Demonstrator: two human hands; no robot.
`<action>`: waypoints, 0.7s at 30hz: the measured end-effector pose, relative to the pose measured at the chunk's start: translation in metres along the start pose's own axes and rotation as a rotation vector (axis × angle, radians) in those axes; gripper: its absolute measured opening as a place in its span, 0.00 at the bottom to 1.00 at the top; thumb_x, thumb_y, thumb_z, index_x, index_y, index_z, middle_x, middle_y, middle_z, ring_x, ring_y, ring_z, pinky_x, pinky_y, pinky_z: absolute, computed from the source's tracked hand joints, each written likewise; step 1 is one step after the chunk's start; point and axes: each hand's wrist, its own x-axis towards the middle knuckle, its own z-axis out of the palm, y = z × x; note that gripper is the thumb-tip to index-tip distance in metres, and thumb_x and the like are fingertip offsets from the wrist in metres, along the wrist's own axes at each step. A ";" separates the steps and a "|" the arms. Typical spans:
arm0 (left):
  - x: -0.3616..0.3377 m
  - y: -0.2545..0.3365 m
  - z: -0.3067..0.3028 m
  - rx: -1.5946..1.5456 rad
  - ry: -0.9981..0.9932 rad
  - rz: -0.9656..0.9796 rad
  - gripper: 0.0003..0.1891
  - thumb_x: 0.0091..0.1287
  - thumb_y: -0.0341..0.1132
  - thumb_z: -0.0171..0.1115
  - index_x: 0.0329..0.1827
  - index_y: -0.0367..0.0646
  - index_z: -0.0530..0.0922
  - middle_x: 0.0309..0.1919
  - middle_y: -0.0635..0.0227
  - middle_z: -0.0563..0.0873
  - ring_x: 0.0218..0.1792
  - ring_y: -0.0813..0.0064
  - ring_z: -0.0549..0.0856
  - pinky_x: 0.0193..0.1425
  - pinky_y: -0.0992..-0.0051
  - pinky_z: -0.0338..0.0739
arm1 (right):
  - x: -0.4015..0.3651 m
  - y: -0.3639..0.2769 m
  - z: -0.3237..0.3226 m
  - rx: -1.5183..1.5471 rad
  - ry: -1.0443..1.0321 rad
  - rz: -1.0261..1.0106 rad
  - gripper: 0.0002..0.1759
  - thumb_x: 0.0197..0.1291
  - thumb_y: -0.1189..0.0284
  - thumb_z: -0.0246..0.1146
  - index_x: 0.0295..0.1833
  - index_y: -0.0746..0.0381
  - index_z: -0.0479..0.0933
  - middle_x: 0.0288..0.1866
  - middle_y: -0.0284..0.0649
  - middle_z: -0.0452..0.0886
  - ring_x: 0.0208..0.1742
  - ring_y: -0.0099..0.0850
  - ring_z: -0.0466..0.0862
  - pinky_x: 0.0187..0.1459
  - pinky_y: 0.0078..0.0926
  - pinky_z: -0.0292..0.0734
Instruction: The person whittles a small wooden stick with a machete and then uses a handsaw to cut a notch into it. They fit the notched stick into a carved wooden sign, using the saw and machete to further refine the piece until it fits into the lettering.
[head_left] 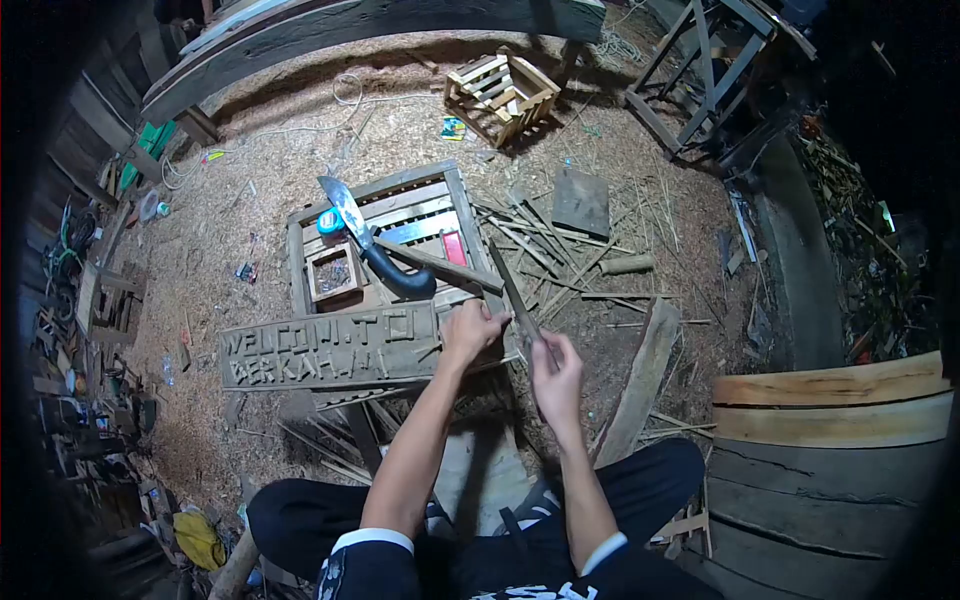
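My left hand (472,330) grips the near part of a thin bamboo strip (507,280) that points away from me, over the right end of a carved wooden sign (330,345). My right hand (556,375) holds the strip's lower part together with what may be a small blade; I cannot tell which. A machete (365,240) with a dark handle lies on a wooden pallet (385,235) just beyond the sign, with a hammer-like tool beside it.
Sawdust and bamboo slivers cover the ground. A small slatted crate (500,95) stands at the back, a wooden frame stand (710,70) at the back right. Thick planks (830,400) are stacked on my right. A plank (640,375) lies by my right knee. Clutter lines the left edge.
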 end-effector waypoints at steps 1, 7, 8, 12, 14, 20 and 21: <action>0.001 -0.003 0.001 -0.004 0.003 0.003 0.29 0.58 0.65 0.74 0.28 0.44 0.80 0.23 0.60 0.87 0.33 0.55 0.89 0.39 0.56 0.79 | 0.002 -0.014 0.001 0.023 -0.010 0.021 0.15 0.74 0.69 0.63 0.55 0.72 0.79 0.48 0.51 0.87 0.52 0.36 0.86 0.57 0.33 0.79; 0.004 -0.010 0.009 0.044 0.085 0.070 0.27 0.61 0.62 0.73 0.26 0.44 0.82 0.19 0.63 0.87 0.28 0.58 0.89 0.37 0.59 0.80 | -0.026 -0.021 -0.021 -0.138 0.030 -0.027 0.14 0.74 0.70 0.63 0.55 0.71 0.79 0.47 0.48 0.87 0.51 0.31 0.86 0.55 0.30 0.79; 0.003 -0.005 0.006 0.027 0.056 0.044 0.27 0.61 0.62 0.73 0.25 0.44 0.82 0.19 0.63 0.87 0.27 0.59 0.89 0.37 0.59 0.80 | -0.008 -0.020 -0.016 -0.056 -0.003 0.027 0.14 0.73 0.70 0.64 0.55 0.71 0.80 0.46 0.48 0.87 0.51 0.31 0.86 0.57 0.31 0.79; 0.003 -0.009 0.006 -0.023 -0.055 0.019 0.29 0.60 0.63 0.74 0.20 0.45 0.81 0.19 0.63 0.87 0.27 0.60 0.89 0.37 0.59 0.81 | -0.036 -0.011 -0.034 0.006 -0.016 0.015 0.14 0.73 0.70 0.64 0.55 0.70 0.80 0.46 0.48 0.88 0.51 0.32 0.86 0.57 0.32 0.79; -0.001 0.002 -0.006 0.033 -0.055 0.011 0.28 0.59 0.63 0.73 0.27 0.43 0.82 0.23 0.59 0.88 0.34 0.53 0.91 0.42 0.55 0.82 | -0.034 -0.015 -0.032 -0.149 -0.008 -0.047 0.15 0.74 0.69 0.63 0.56 0.70 0.80 0.49 0.47 0.88 0.52 0.30 0.86 0.57 0.30 0.79; -0.001 -0.005 0.006 0.003 0.003 0.023 0.30 0.58 0.65 0.74 0.24 0.43 0.82 0.25 0.58 0.89 0.33 0.55 0.90 0.42 0.56 0.81 | -0.034 -0.017 -0.027 -0.015 -0.045 0.071 0.15 0.75 0.70 0.62 0.56 0.72 0.79 0.48 0.46 0.87 0.52 0.30 0.86 0.55 0.28 0.79; 0.002 -0.008 0.006 0.000 0.092 0.064 0.31 0.58 0.65 0.74 0.20 0.44 0.81 0.20 0.62 0.87 0.27 0.60 0.89 0.38 0.59 0.81 | -0.037 -0.015 -0.029 -0.018 -0.049 0.049 0.15 0.75 0.70 0.62 0.56 0.72 0.79 0.48 0.46 0.87 0.51 0.29 0.85 0.55 0.27 0.80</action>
